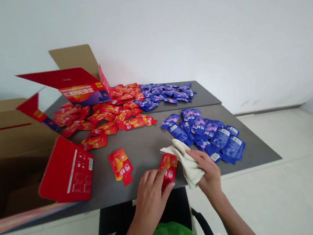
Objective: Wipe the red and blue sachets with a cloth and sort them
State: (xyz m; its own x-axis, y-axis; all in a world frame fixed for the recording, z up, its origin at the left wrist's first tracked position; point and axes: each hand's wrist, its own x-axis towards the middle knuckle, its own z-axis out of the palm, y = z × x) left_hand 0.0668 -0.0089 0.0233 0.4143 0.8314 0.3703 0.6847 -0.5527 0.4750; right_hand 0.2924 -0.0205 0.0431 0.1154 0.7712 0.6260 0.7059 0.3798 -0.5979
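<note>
My left hand (pixel 152 192) grips a red pouch (pixel 170 165) by its lower left side, near the table's front edge. My right hand (pixel 208 169) is closed around a crumpled white cloth (pixel 187 162), which touches the pouch's upper right side. Left of my hands, a single red pouch with orange fruit print (pixel 121 166) lies flat on the table. Beyond the cloth, to the right, is a loose pile of blue pouches (pixel 204 131), some face down with white labels showing. Part of the held pouch is hidden by my fingers and the cloth.
On the grey table (pixel 139 145), many red pouches (pixel 109 116) spread at the back left, beside more blue pouches (pixel 167 92). An open red printed box (pixel 84 93) stands among them. A large open carton (pixel 12 146) is at the left. A chair armrest (pixel 204 223) shows below.
</note>
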